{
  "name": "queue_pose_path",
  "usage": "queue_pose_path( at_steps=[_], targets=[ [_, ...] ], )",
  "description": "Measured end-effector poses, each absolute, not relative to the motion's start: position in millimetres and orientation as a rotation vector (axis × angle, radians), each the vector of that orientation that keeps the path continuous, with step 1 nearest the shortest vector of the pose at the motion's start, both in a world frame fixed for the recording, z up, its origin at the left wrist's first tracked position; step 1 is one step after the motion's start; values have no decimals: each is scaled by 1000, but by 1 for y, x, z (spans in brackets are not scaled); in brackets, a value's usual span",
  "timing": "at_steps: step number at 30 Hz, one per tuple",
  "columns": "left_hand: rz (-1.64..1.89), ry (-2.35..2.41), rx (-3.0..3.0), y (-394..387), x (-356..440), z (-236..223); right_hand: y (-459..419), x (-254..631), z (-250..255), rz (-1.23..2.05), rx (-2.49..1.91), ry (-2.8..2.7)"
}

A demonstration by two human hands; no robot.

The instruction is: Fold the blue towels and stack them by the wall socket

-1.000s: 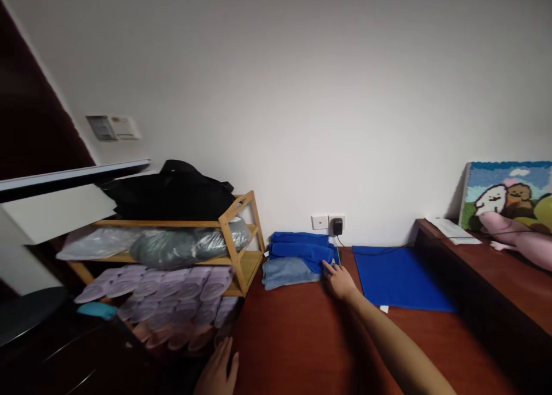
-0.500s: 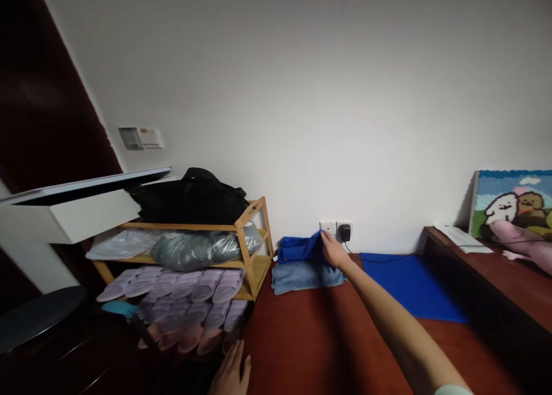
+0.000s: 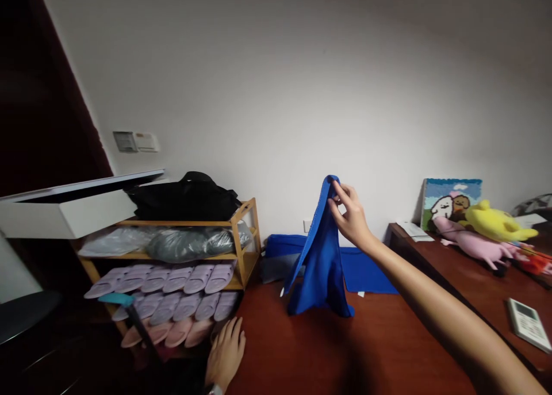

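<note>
Blue towel (image 3: pixel 321 263) held up by the right hand (image 3: pixel 351 214), thumb and fingers clamped on its top corner. Long axis near vertical, top end pointing up, lower end bunched on the red-brown surface (image 3: pixel 388 343), near of the folded towels (image 3: pixel 280 248). Left hand (image 3: pixel 225 355) empty, fingers apart, beside the slipper rack (image 3: pixel 245 251). Slippage possible if the pinch is loosened, as only a small corner is gripped.

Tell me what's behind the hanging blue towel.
Behind the blue towel are a folded blue cloth, a greyish cloth and a flat blue mat; the stretch directly behind the towel is covered, so it cannot be seen.
</note>
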State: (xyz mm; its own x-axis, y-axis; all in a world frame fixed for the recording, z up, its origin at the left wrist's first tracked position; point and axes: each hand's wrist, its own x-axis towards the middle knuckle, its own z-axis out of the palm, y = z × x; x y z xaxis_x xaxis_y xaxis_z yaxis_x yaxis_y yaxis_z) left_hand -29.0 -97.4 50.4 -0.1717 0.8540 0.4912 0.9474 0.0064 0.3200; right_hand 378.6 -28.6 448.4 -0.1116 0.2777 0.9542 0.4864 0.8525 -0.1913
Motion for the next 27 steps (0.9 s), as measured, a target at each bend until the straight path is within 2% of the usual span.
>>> queue_pose_path(
  at_steps=[6,10,15,21,27],
  targets=[
    [-1675,-1844,-2122,-125,123,152,-97,411,442,-184,-677,-1750],
    [-2182,-1641,-1984,-154,201,229,-134,425,433,-276,-672,-1821],
    [-2355,-1589,-2138,-189,196,291,-169,461,432,-316,-678,-1812],
    [-2689,-1473,-2325,-247,175,349,-191,505,435,56,-799,-1839],
    [-2432,-1307,-2572,-261,226,385,-235,469,414,144,-625,-1911]
  ],
)
